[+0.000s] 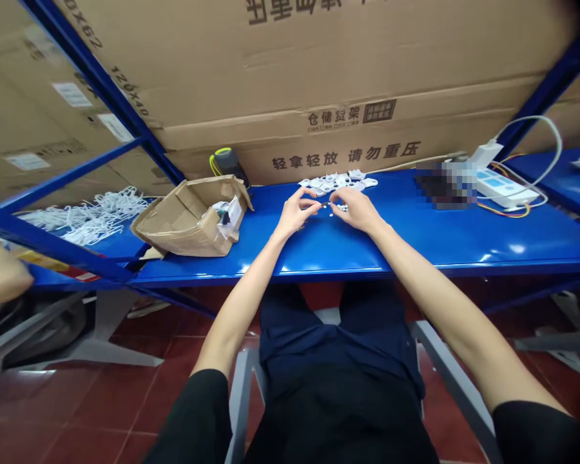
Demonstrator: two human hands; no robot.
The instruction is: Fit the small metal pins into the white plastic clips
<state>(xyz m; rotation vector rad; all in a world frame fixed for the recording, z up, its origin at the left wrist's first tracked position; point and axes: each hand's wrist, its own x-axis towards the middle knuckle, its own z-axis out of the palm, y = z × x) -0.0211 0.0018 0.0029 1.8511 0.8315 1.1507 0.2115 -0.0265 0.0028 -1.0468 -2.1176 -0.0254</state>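
Our left hand (297, 211) and right hand (356, 207) seem to pinch a tiny dark piece (325, 204) between them, over the desk (415, 241), near the white parts (338, 183). We think we're working on it; next likely needs gentle care. It's too small to make out well.

A glossy blue bench (415, 241) carries an open cardboard box (183, 237) toward its left end, with a dark cylindrical object (229, 165) just behind. Near the back middle lies a pile of flat white pieces (338, 183); small white bits (331, 214) lie in front. Farther right are a blurred dark object (442, 188) and a white power strip (507, 190).
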